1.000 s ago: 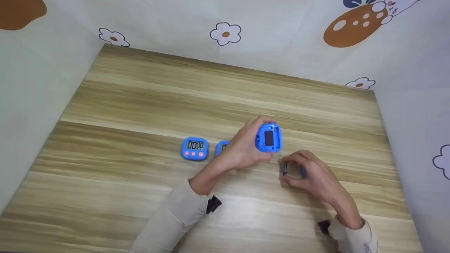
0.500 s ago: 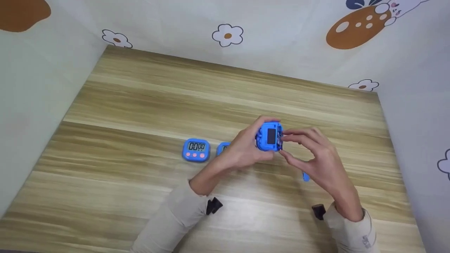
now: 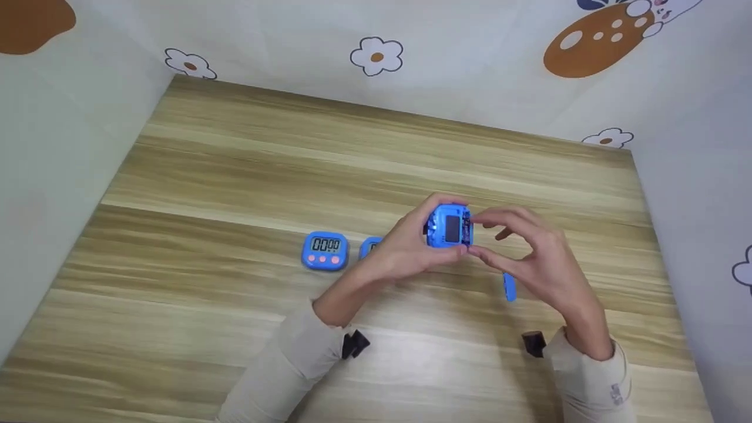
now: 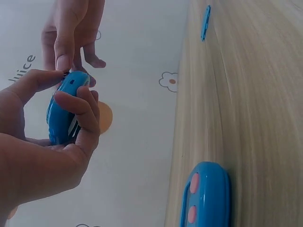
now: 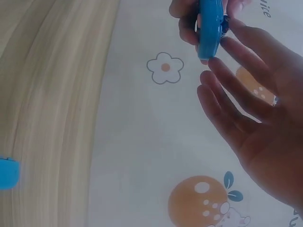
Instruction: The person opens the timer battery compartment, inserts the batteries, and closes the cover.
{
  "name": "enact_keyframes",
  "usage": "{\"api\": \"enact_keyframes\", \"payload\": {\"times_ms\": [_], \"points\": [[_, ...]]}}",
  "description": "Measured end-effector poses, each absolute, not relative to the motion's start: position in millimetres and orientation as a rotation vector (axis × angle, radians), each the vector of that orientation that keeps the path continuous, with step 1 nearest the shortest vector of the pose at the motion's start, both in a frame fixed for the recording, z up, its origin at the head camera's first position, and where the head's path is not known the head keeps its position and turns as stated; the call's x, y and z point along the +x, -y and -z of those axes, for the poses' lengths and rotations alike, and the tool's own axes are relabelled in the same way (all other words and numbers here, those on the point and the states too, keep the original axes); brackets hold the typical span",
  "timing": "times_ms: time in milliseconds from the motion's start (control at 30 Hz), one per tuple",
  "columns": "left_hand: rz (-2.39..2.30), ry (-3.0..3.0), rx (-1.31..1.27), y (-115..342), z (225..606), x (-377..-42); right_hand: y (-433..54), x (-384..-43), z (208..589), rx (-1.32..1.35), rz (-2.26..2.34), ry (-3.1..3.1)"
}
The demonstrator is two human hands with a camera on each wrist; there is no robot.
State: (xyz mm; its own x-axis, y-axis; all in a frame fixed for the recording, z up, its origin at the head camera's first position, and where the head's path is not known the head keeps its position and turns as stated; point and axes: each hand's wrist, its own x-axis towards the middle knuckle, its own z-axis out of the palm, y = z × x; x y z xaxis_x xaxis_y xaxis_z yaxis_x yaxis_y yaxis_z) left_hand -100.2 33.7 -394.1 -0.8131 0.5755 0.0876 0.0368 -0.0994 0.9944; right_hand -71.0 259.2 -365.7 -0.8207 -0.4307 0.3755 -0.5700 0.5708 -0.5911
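My left hand (image 3: pixel 399 247) grips a blue digital timer (image 3: pixel 439 230) above the table, its back turned up and its battery slot uncovered along the right side. A small dark battery (image 3: pixel 467 230) sits at that slot. My right hand (image 3: pixel 546 264) pinches the battery between thumb and forefinger; in the right wrist view the battery (image 5: pixel 226 24) sticks out a little from the timer's back. The left wrist view shows the timer (image 4: pixel 61 113) edge-on, with the left fingers curled round it. On the table, below the right hand, lies a narrow blue battery cover (image 3: pixel 509 286).
Left of my left hand a blue timer (image 3: pixel 325 251) with pink buttons lies face up, its display lit with digits. A second timer (image 3: pixel 369 247) is mostly hidden behind the left wrist. Patterned walls (image 3: pixel 282 53) border the wooden table (image 3: pixel 235 164).
My right hand has lifted the battery from near the table to the timer's slot, uncovering the blue cover from view. Over the last half second the battery has settled slightly, and the left hand barely moved.
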Motion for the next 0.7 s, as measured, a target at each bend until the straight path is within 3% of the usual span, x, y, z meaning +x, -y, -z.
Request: {"api": "enact_keyframes", "payload": {"times_ms": [300,700], "points": [[-2.113,-1.463,0.675,-36.0,392.9,-98.4,-256.7,-69.2,366.8,0.813,-1.083,2.610],[-2.115,-1.561,0.660,-37.5,393.2,-95.9,-252.5,-67.1,367.0,0.809,-1.097,2.609]]}}
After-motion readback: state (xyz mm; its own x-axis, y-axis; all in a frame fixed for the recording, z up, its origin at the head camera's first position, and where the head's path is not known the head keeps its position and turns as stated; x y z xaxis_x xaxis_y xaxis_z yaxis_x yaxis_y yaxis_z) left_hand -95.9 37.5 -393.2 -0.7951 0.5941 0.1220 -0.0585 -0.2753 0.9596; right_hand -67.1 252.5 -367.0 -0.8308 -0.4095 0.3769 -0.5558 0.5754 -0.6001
